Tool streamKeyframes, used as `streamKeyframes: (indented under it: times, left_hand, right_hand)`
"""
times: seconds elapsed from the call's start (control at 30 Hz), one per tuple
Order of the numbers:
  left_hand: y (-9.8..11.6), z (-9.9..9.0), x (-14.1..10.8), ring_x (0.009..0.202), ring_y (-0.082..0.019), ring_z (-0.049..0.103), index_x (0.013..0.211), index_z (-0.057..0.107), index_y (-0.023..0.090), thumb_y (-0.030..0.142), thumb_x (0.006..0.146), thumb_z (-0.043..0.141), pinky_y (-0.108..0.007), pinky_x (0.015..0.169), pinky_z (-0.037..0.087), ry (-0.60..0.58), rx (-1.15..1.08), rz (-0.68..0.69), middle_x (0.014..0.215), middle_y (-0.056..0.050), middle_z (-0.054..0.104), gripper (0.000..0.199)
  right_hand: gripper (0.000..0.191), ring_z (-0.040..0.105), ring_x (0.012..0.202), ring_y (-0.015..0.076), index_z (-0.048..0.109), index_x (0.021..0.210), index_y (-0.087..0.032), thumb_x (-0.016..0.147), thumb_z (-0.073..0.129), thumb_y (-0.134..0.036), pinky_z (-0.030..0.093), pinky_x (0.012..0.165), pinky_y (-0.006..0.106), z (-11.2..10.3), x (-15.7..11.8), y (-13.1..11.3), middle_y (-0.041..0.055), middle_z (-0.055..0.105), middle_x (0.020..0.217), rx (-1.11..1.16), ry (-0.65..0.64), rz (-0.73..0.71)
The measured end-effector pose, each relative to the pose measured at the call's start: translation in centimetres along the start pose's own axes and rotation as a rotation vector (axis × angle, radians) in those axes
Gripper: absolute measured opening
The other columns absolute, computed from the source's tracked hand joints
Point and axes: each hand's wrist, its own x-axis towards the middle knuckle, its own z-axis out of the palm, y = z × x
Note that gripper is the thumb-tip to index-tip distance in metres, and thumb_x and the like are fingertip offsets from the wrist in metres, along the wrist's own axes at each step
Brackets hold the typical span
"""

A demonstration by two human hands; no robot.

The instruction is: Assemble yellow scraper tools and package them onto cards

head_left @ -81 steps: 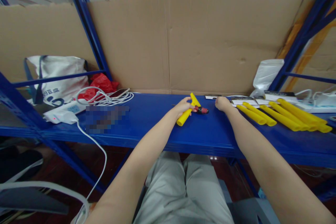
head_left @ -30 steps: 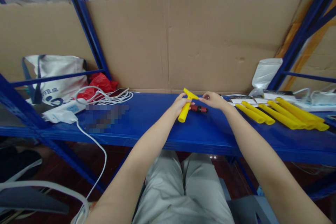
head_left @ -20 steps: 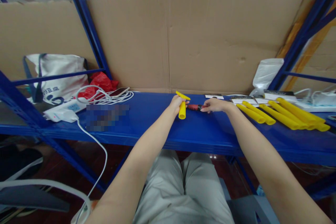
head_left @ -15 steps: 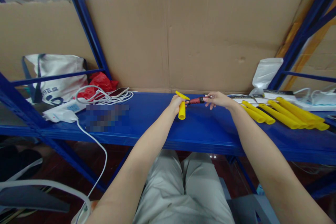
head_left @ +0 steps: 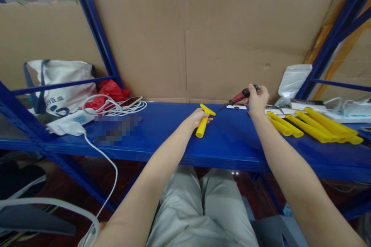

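Observation:
My left hand is closed around a yellow T-shaped tool above the blue shelf, its round handle end pointing toward me. A red and black screwdriver is in my right hand, which grips it near the black rear end. The thin shaft slants down to the left, its tip close to the head of the yellow tool; whether they touch I cannot tell. Several yellow tubes lie side by side on the shelf, right of my right hand.
A blue shelf spans the view, backed by cardboard. At the left are a white bag, a red plastic bag, coiled white cable and a power strip. A white pouch stands at the right.
My right hand has moved up and to the right with the screwdriver, whose shaft now shows. The yellow tool has tilted and shifted slightly in my left hand.

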Motion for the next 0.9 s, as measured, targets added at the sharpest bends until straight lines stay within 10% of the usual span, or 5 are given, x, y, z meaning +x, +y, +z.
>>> streamKeyframes:
  times: [0.9]
  left_hand:
    - [0.3,0.3,-1.0,0.060,-0.013,0.067,0.123,0.042,0.015,-0.007,0.079,0.042,-0.021,0.046,0.045,-0.216,-0.009,-0.085,0.117,-0.015,0.060,0.050]
  right_hand:
    - [0.038,0.040,0.032,0.0074,0.036,0.074,-0.024,0.074,0.059,-0.055,0.028,0.032,0.021,0.6,-1.0,-1.8,-0.0098,0.041,0.050,0.146,0.132,0.042]
